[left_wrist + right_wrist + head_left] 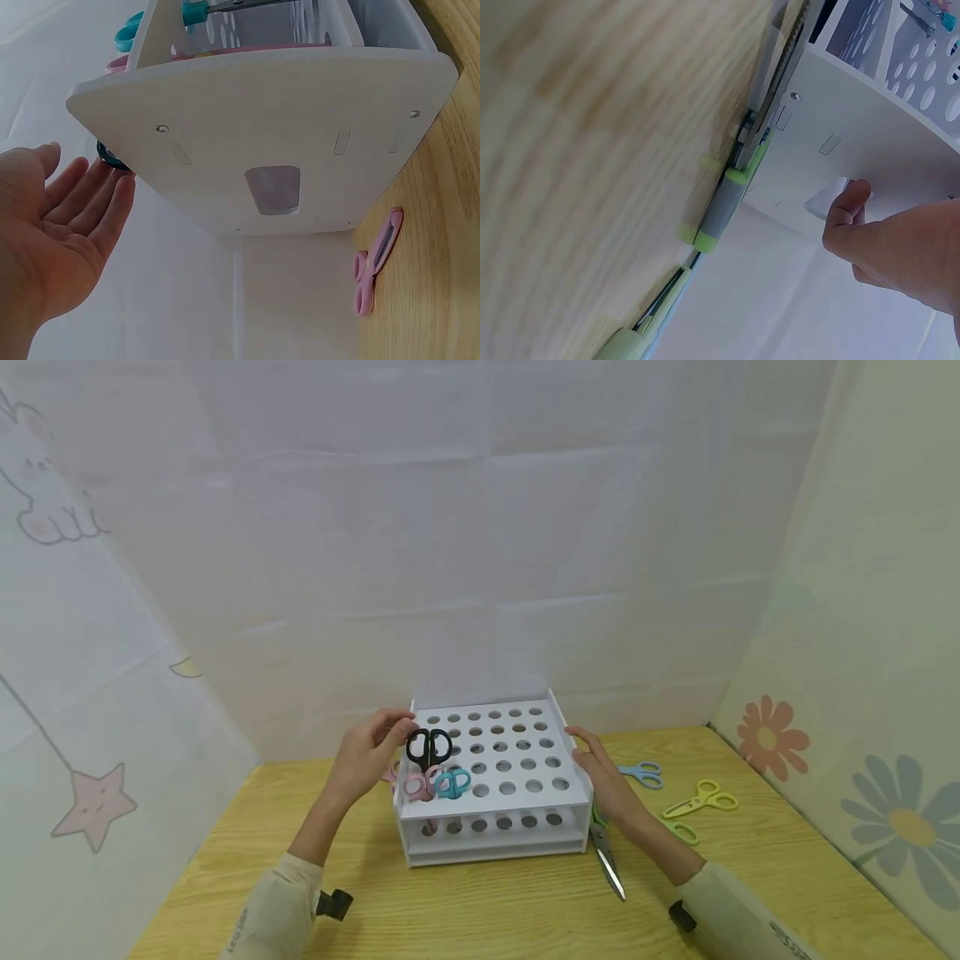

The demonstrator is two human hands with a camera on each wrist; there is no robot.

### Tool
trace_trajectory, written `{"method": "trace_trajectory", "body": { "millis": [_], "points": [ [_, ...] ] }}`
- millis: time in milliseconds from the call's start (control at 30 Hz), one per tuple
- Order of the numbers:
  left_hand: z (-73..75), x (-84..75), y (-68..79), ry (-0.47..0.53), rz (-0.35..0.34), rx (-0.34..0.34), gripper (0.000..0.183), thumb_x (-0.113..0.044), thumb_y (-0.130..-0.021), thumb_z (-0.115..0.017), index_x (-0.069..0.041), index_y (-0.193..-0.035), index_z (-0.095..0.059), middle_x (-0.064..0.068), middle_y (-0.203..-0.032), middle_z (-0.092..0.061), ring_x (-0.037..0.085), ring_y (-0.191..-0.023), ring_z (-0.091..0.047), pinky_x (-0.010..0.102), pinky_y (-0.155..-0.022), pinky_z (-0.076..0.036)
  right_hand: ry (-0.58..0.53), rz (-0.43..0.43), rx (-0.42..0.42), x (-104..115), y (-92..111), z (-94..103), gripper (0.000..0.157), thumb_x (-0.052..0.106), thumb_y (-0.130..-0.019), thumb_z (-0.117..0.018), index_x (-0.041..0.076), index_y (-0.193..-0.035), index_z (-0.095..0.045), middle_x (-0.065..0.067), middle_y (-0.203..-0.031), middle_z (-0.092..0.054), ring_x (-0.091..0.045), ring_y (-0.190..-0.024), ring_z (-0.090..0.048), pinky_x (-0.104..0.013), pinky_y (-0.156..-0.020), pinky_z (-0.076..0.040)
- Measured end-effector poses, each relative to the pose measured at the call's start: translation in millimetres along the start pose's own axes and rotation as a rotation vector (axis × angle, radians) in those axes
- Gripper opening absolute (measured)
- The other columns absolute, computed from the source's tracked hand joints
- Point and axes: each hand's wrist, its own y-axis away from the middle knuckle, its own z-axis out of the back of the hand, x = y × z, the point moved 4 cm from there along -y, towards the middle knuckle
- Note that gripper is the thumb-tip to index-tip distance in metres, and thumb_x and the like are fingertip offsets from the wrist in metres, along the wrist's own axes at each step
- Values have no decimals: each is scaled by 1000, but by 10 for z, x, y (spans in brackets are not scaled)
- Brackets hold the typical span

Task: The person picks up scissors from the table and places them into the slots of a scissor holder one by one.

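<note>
On the desk, the white rack stands between my hands, with black-handled scissors, pink-handled scissors and teal-handled scissors bunched toward its left front corner. My left hand is at that side, fingers loosely extended and slightly apart, the tips right by the black loops; whether they touch, I can't tell. My right hand lies along the opposite side, fingers lightly bent, some tips hidden; none seems to pinch anything.

What worries me most is the black pair: it rises above its neighbours, so a careless brush from my left fingers could tip it, and with the loops so crowded one might drag another. If I pushed harder on one side than the other, the rack might slide or twist. Just beside its right side lie the big scissors, blades toward me; a shove that way could knock them, and my right wrist, dropping low, could catch metal.
</note>
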Motion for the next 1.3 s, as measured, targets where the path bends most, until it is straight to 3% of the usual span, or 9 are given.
{"method": "trace_trajectory", "body": {
  "millis": [133, 200, 300, 600, 833, 967, 1167, 1300],
  "points": [
    [42, 49, -11, 13, -20, -32, 24, -19, -106, -58, -3, -121, -67, 17, -109, -72, 31, -99, -70, 44, -89, -54, 0, 2, -3, 5, 2, 3, 47, 39, -112, -33, 27, -157, -28, -19, -147, -44, -35, -116, -58, -42, -87, -52],
    [51, 196, -35, 26, -33, -48, 26, -22, -106, -57, -3, -121, -67, 16, -108, -72, 29, -96, -71, 38, -87, -55, 2, 1, -7, -8, -2, 6, 47, 41, -112, -33, 28, -157, -29, -18, -146, -45, -35, -116, -58, -43, -87, -52],
    [78, 294, -35, 24, -46, -72, 28, -24, -106, -58, -3, -121, -67, 13, -106, -72, 28, -94, -71, 31, -84, -54, 7, -1, -8, -24, -5, 8, 48, 42, -111, -33, 28, -157, -29, -17, -147, -45, -35, -117, -57, -43, -88, -51],
    [92, 701, -72, -47, 22, -116, 27, -22, -106, -57, -3, -124, -64, 11, -106, -72, 29, -93, -71, 39, -83, -55, 12, 7, -28, -16, -14, 25, 46, 39, -112, -34, 28, -157, -30, -20, -144, -48, -36, -114, -60, -42, -85, -53],
    [32, 1207, -102, -93, 203, -146, 25, -14, -103, -59, 1, -123, -63, 18, -108, -71, 34, -97, -68, 50, -87, -53, 19, 2, -30, -14, 39, -1, 48, 37, -112, -33, 24, -158, -29, -23, -143, -48, -37, -114, -60, -41, -85, -54],
    [-76, 1475, -160, -155, 300, -111, 28, -11, -101, -59, 6, -124, -61, 23, -112, -68, 39, -105, -64, 51, -92, -50, 31, 1, -41, -17, 77, 7, 48, 36, -112, -33, 22, -158, -29, -23, -142, -48, -37, -114, -59, -40, -84, -53],
    [-160, 1610, -246, -363, 494, -81, 36, -20, -97, -58, 3, -124, -63, 27, -124, -60, 51, -115, -50, 64, -96, -36, 14, 7, -38, 5, 44, 13, 47, 37, -112, -35, 24, -157, -31, -22, -140, -50, -40, -112, -60, -41, -82, -55],
    [-187, 1620, -226, -513, 614, 21, 45, -31, -92, -63, 3, -121, -64, 33, -126, -52, 55, -118, -40, 66, -94, -32, 37, 16, -45, 22, -1, 15, 46, 35, -112, -35, 22, -156, -32, -23, -139, -51, -37, -110, -62, -41, -81, -56]
  ]
}}
